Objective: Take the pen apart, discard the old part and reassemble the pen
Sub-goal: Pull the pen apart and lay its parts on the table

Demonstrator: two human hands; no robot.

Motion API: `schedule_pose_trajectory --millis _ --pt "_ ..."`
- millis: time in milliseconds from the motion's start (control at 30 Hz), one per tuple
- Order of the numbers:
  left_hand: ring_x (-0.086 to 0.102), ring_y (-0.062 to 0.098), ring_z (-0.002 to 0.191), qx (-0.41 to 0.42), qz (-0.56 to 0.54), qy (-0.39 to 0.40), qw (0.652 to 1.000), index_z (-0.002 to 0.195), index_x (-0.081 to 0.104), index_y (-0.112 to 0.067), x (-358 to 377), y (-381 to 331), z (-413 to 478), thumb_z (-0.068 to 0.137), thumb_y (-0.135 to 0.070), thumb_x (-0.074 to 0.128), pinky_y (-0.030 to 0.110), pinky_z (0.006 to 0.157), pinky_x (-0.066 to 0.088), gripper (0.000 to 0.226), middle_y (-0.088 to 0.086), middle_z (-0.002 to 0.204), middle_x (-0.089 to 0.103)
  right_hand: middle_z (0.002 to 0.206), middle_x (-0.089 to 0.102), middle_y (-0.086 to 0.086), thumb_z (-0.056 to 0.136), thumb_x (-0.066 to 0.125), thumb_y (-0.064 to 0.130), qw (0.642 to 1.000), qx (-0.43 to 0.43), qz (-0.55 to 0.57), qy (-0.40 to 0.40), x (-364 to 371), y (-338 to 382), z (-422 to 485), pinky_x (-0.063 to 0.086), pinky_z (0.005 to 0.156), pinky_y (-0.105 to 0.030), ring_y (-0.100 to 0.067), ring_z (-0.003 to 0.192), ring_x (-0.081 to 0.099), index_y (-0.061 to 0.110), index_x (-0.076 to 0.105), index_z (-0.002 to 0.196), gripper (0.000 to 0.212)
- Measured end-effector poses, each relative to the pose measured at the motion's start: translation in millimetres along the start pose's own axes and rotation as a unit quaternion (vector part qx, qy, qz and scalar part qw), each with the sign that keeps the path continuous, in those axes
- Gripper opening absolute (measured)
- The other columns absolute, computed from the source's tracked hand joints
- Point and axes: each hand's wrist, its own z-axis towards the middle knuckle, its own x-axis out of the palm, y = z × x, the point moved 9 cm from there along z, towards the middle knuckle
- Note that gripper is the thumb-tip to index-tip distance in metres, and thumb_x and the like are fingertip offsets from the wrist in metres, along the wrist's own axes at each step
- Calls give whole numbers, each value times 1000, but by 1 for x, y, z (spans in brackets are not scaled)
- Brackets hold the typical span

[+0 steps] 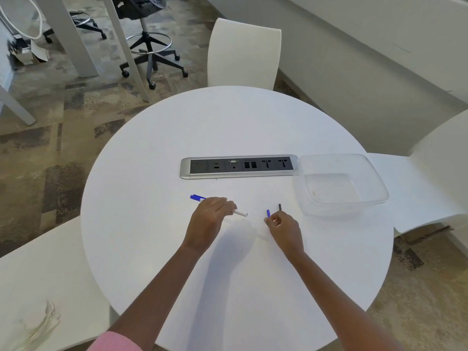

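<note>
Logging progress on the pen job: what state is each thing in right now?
Pen barrel: blue cap on, gripped by left hand.
Blue piece: off the pen, pinched by right hand.
Black rod: off the pen, in the same hand.
Clear container: upright, lidless.

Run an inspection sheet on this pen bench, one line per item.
surface: round white table, socket strip set in it.
job's things: pen, blue cap on, in left hand; black rod and blue bit at right hand; clear tub, nothing seen inside.
clutter: nothing seen.
hands: left hand grips pen; right hand pinches rod.
cables: white cable loop, far left, off table.
surroundings: white chairs, black stool, carpet.
</note>
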Motion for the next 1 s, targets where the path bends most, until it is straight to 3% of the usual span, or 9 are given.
schedule_pose_trajectory --millis 100,167,267,367,433,600,733,867,1000 --pt "69 27 67 -2 -11 -6 1000 77 71 1 1 -6 2 70 3 64 31 62 52 10 10 69 72 58 52 6 86 55 16 993 49 83 73 10 6 -1 35 49 -13 -14 59 48 6 62 72 19" --pt "70 27 70 1 -24 -1 1000 79 71 2 4 -12 3 71 3 64 31 63 56 11 9 72 73 61 54 3 90 51 20 972 93 167 135 21 11 -6 33 49 -15 -9 54 44 10 65 70 27" --pt "72 26 79 20 -27 8 999 81 71 2 9 -21 2 69 3 67 32 67 56 13 10 77 74 61 56 2 93 47 32 906 179 311 225 40 17 -20 34 49 -17 -8 53 43 13 66 69 36" --pt "71 29 85 30 -31 23 999 89 71 5 17 -29 -1 61 14 77 39 72 57 30 11 83 75 55 60 4 92 45 42 841 212 395 303 53 28 -31 40 44 -14 -6 49 49 13 65 70 41" --pt "71 29 87 28 -34 36 998 91 72 3 22 -33 -2 58 16 79 39 74 57 36 13 90 75 51 58 5 92 46 39 809 214 442 324 56 36 -34 42 42 -13 -6 46 50 16 66 65 41" --pt "70 26 90 57 -70 45 995 80 69 0 25 -45 -4 68 14 73 34 76 58 19 12 99 74 57 62 2 92 45 12 774 240 501 305 56 34 -33 48 46 -15 -8 50 56 13 70 76 29" --pt "68 30 98 36 -56 49 997 92 69 3 31 -39 -8 65 19 71 42 83 54 32 14 107 71 53 63 2 92 47 12 792 223 493 283 49 31 -25 47 47 -13 -7 48 56 9 66 76 25" --pt "62 37 107 -24 -42 77 996 112 63 3 43 -23 -12 72 16 68 47 89 49 43 19 118 65 49 59 1 91 49 11 846 197 450 209 35 27 -9 42 41 -11 -4 41 50 6 63 70 25" --pt "29 29 138 -125 5 143 982 138 40 -6 65 8 -23 95 -11 48 35 113 22 44 14 149 32 64 53 -4 88 51 7 921 130 346 126 15 25 4 39 43 -11 -9 54 45 4 62 72 20"
